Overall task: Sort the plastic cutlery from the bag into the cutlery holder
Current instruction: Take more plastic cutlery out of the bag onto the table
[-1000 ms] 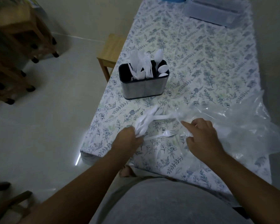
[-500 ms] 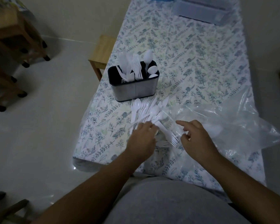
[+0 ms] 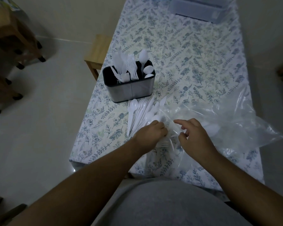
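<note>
**Cutlery pile, mid-sort**

Loose white cutlery (image 3: pixel 138 114) was fanned out on the tabletop (image 3: pixel 194 62), right in front of the holder (image 3: pixel 129 88). Left hand (image 3: pixel 149 136) rested on the handle ends, fingers curled. Right hand (image 3: pixel 194 136) hovered relaxed over the clear bag (image 3: pixel 227 121), holding nothing.

Dim room, bluish cast over all I see.
Glare glints off the clear plastic bag (image 3: pixel 232 121); wide-angle lens bends the tabletop (image 3: pixel 186 46) edges; corners blur darkly.
</note>
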Demonstrator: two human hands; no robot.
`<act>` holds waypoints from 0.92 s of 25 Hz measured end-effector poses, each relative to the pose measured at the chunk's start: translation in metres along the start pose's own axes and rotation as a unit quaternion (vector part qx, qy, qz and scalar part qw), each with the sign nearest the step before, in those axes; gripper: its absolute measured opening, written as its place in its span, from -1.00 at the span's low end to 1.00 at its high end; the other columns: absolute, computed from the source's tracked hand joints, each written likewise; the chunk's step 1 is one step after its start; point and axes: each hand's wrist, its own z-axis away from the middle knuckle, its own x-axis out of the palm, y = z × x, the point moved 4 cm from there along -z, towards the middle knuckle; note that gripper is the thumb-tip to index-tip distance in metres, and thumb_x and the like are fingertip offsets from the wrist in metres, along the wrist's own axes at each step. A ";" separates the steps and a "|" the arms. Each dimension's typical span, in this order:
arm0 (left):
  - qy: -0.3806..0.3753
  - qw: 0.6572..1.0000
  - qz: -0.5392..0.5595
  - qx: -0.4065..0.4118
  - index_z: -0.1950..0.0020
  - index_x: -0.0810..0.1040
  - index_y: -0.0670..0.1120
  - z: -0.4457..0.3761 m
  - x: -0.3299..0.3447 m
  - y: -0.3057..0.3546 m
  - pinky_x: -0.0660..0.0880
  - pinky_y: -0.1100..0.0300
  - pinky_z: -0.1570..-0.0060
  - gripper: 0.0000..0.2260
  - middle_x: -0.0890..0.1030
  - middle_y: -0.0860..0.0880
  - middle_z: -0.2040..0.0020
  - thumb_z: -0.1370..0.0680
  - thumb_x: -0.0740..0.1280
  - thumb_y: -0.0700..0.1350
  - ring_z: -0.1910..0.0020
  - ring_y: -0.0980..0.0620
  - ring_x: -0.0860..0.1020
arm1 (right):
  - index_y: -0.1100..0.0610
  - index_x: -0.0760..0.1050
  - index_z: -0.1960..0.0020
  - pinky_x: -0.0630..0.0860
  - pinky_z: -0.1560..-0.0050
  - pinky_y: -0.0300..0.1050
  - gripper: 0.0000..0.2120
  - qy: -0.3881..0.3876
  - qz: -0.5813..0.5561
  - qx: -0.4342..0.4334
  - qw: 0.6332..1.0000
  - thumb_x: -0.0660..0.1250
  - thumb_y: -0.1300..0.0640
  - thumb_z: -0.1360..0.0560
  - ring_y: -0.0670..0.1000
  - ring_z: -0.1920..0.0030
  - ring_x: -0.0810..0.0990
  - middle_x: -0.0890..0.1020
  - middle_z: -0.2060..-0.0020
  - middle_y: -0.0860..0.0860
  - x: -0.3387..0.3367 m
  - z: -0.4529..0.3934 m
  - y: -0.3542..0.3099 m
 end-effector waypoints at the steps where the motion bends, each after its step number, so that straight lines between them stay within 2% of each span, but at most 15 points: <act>1: 0.023 1.000 0.016 0.009 -0.02 0.63 -0.18 0.005 -0.003 -0.002 0.58 0.00 0.25 -0.77 0.60 -0.12 0.04 -0.41 0.42 -0.40 0.05 -0.11 0.53 | -0.04 0.52 -0.39 0.39 0.20 -0.48 -0.55 0.003 -0.006 0.003 1.000 0.29 0.31 -0.57 -0.20 0.18 0.53 0.44 -0.03 -0.08 -0.001 0.000 0.000; 3: 0.072 0.995 0.066 0.001 -0.02 0.63 -0.16 0.014 -0.018 -0.001 0.55 0.03 0.10 -0.88 0.62 -0.09 0.03 -0.52 0.35 -0.28 0.03 -0.07 0.53 | -0.03 0.53 -0.39 0.40 0.20 -0.45 -0.55 0.009 -0.014 0.009 1.000 0.29 0.31 -0.57 -0.14 0.20 0.54 0.45 -0.04 -0.07 -0.004 -0.001 0.002; 5: 0.144 0.984 0.099 -0.035 -0.02 0.63 -0.18 0.021 -0.038 0.001 0.47 0.17 -0.02 -0.83 0.65 -0.09 0.03 -0.57 0.26 -0.18 0.02 -0.03 0.52 | -0.03 0.53 -0.39 0.41 0.19 -0.44 -0.55 0.009 -0.016 0.015 1.000 0.30 0.31 -0.57 -0.13 0.19 0.54 0.45 -0.05 -0.07 -0.004 -0.002 0.004; 8: 0.244 0.960 0.079 -0.111 0.03 0.63 -0.16 0.027 -0.067 0.001 0.42 0.20 0.01 -0.89 0.65 -0.03 0.10 -0.58 0.33 -0.17 0.08 0.01 0.52 | -0.05 0.53 -0.38 0.44 0.21 -0.44 -0.56 0.005 -0.018 0.014 1.000 0.31 0.30 -0.57 -0.13 0.19 0.54 0.45 -0.04 -0.09 -0.001 -0.001 0.004; 10: 0.218 0.951 0.073 -0.207 0.14 0.58 -0.15 0.022 -0.068 -0.010 0.41 0.18 0.18 -0.92 0.55 -0.01 0.23 -0.55 0.37 -0.20 0.20 0.00 0.48 | -0.06 0.53 -0.37 0.45 0.22 -0.47 -0.56 0.006 -0.018 0.010 1.000 0.31 0.29 -0.57 -0.16 0.18 0.54 0.45 -0.02 -0.10 0.001 0.000 0.002; 12: 0.144 0.940 0.085 -0.298 0.22 0.49 -0.15 0.017 -0.055 -0.027 0.31 0.21 0.32 -0.86 0.41 0.01 0.30 -0.55 0.34 -0.21 0.28 -0.03 0.43 | -0.05 0.53 -0.37 0.44 0.21 -0.50 -0.56 0.009 -0.018 0.008 1.000 0.31 0.30 -0.57 -0.22 0.17 0.53 0.45 -0.02 -0.10 0.002 -0.001 -0.001; 13: 0.127 0.933 0.083 -0.326 0.16 0.52 -0.17 0.016 -0.051 -0.031 0.32 0.23 0.31 -0.89 0.42 -0.01 0.27 -0.55 0.35 -0.18 0.23 -0.07 0.47 | -0.05 0.54 -0.37 0.43 0.20 -0.51 -0.56 0.011 -0.017 0.008 1.000 0.31 0.30 -0.57 -0.23 0.16 0.53 0.45 -0.02 -0.09 0.001 -0.001 -0.003; 14: 0.126 0.928 0.070 -0.343 0.01 0.58 -0.19 0.016 -0.051 -0.033 0.39 0.22 0.22 -0.88 0.49 -0.05 0.17 -0.54 0.39 -0.14 0.11 -0.11 0.53 | -0.04 0.54 -0.37 0.43 0.20 -0.52 -0.56 0.014 -0.017 0.007 1.000 0.31 0.30 -0.56 -0.24 0.15 0.53 0.45 -0.02 -0.09 0.001 -0.001 -0.004; 15: 0.133 0.927 0.061 -0.347 -0.17 0.58 -0.19 0.017 -0.049 -0.032 0.47 0.16 0.07 -0.73 0.55 -0.09 0.02 -0.53 0.42 -0.10 -0.03 -0.11 0.53 | -0.04 0.54 -0.37 0.42 0.19 -0.52 -0.56 0.015 -0.017 0.005 1.000 0.31 0.30 -0.56 -0.24 0.14 0.53 0.46 -0.03 -0.09 0.000 -0.001 -0.006; 16: 0.137 0.932 0.072 -0.329 -0.27 0.55 -0.15 0.018 -0.046 -0.027 0.49 0.11 -0.08 -0.67 0.56 -0.10 -0.09 -0.54 0.43 -0.09 -0.12 -0.08 0.50 | -0.04 0.54 -0.37 0.42 0.18 -0.53 -0.56 0.017 -0.018 0.004 1.000 0.32 0.30 -0.56 -0.22 0.14 0.53 0.46 -0.03 -0.09 -0.001 -0.001 -0.006; 17: 0.133 0.947 0.087 -0.278 -0.26 0.56 -0.11 0.019 -0.042 -0.017 0.48 0.09 -0.15 -0.70 0.56 -0.07 -0.13 -0.55 0.41 -0.10 -0.14 -0.03 0.48 | -0.04 0.54 -0.37 0.41 0.19 -0.53 -0.57 0.017 -0.020 0.005 1.000 0.32 0.29 -0.56 -0.20 0.16 0.53 0.46 -0.02 -0.09 -0.002 -0.001 -0.006; 18: 0.101 0.971 0.092 -0.194 -0.21 0.59 -0.08 0.020 -0.035 -0.002 0.50 0.08 -0.13 -0.77 0.58 -0.05 -0.11 -0.56 0.39 -0.14 -0.10 -0.01 0.49 | -0.04 0.54 -0.37 0.41 0.19 -0.53 -0.57 0.017 -0.020 0.007 1.000 0.32 0.29 -0.56 -0.19 0.18 0.53 0.46 -0.02 -0.08 -0.003 0.000 -0.006; 20: 0.013 0.999 0.026 -0.027 -0.07 0.66 -0.11 0.031 -0.009 0.019 0.57 0.05 0.10 -0.83 0.63 -0.08 0.03 -0.50 0.42 -0.23 0.07 -0.05 0.55 | -0.04 0.54 -0.37 0.41 0.20 -0.53 -0.57 0.014 -0.018 0.005 1.000 0.33 0.29 -0.56 -0.18 0.18 0.53 0.46 -0.02 -0.07 -0.004 0.001 -0.006; 21: -0.006 1.000 0.000 -0.001 -0.04 0.68 -0.12 0.038 0.004 0.017 0.57 0.04 0.21 -0.81 0.63 -0.10 0.09 -0.45 0.45 -0.27 0.14 -0.08 0.56 | -0.04 0.54 -0.37 0.40 0.20 -0.54 -0.57 0.013 -0.016 0.004 1.000 0.33 0.29 -0.56 -0.18 0.17 0.53 0.46 -0.03 -0.07 -0.005 0.002 -0.006; 23: 0.009 0.998 0.008 -0.069 -0.07 0.67 -0.14 0.041 0.014 -0.001 0.58 0.02 0.26 -0.75 0.61 -0.12 0.13 -0.43 0.43 -0.34 0.16 -0.10 0.56 | -0.03 0.54 -0.38 0.40 0.18 -0.55 -0.57 0.012 -0.015 0.006 1.000 0.32 0.29 -0.57 -0.19 0.16 0.53 0.46 -0.04 -0.06 -0.005 0.004 -0.005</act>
